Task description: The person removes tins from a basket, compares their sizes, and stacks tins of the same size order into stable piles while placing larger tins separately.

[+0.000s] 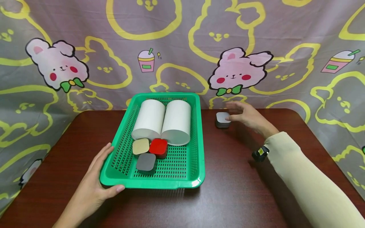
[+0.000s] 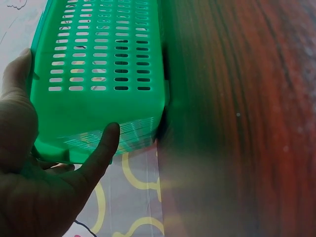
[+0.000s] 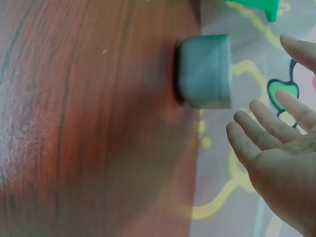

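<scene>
My left hand (image 1: 91,185) grips the near left corner of a green plastic basket (image 1: 151,184), thumb over the front rim and fingers along the left side. The left wrist view shows the basket's slotted wall (image 2: 98,106) between thumb and fingers. Two white cylinders (image 1: 149,118) lie side by side inside it. In front of them are small rounded-square boxes: beige (image 1: 141,146), red (image 1: 158,147) and dark grey (image 1: 146,162). To the basket's right, a grey box (image 1: 223,121) sits on the table. My right hand (image 1: 247,117) hovers beside it with fingers spread and relaxed, holding nothing.
The dark red-brown wooden table (image 1: 228,196) extends on both sides of the basket. A patterned cloth (image 1: 182,47) with cartoon bunnies hangs behind the table's far edge and around its sides. A black device (image 1: 260,153) is strapped at the right wrist.
</scene>
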### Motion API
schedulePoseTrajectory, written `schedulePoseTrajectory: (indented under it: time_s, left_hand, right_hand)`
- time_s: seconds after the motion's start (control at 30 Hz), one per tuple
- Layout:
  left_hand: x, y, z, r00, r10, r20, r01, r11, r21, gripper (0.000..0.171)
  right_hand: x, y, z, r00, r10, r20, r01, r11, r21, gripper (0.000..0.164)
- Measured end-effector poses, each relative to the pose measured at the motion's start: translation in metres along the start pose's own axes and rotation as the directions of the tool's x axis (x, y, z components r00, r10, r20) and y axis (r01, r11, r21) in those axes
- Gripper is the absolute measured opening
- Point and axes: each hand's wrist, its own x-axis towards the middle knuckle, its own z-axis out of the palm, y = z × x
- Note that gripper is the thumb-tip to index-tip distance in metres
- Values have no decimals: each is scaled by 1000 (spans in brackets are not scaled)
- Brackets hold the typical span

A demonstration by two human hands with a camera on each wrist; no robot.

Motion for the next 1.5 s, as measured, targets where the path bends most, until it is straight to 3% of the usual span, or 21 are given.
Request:
schedulePoseTrajectory:
  time_s: [0.23,0.47,0.73,1.03,1.5]
  left_hand:
    - [0,0,0,1000,3,-1,-3,1000,2,117]
    - [0,0,0,1000,16,-6,-16,1000,-6,118]
    - [0,0,0,1000,4,3,-4,1000,2,117]
    - [1,0,-1,1000,11,0,-11,1000,-4,118]
    - [0,-1,0,1000,29,-9,-29,1000,-5,119]
  right_hand:
    - [-16,-26,1,1000,-31,-3,31,999,-17,69]
    - [-27,-63,14,994,-107,35,107,994,-1,62]
    - [-35,-96,30,986,-151,78,155,987,-51,67]
    - [-33,-126,49,955,-232,186,240,971,-19,68]
    - [-22,-175,86,874,-313,371,321,946,43,63]
